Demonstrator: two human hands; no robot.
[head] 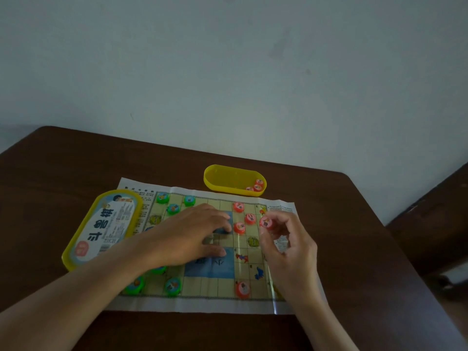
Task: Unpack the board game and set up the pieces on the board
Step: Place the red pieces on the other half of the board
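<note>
The right hand (286, 239) is up over the right edge of the paper board (210, 287), fingers curled in, pinching a red piece (266, 222) between thumb and fingertips, its picture face turned toward the camera, lifted clear of the sheet. The left hand (192, 234) lies flat across the middle of the board, palm down, fingers spread and holding nothing, pressing the sheet onto the brown table (354, 224). On the board's right side, three red pieces sit close together just left of the held one, the nearest of them (239, 228) almost at the left hand's fingertips, and one more red piece (242, 288) stands alone at the near edge. Green pieces hold the left side: three at the far corner, one of them (162, 198) right at the edge, and a few along the near edge, partly hidden under the left forearm, so their count is hard to call. Beyond the board's far edge sits the yellow tray (228, 177), open, with what look like three red pieces (256, 186) bunched in its right end. Its labelled lid (101, 229) lies face up at the left, overlapping the board's left margin.
</note>
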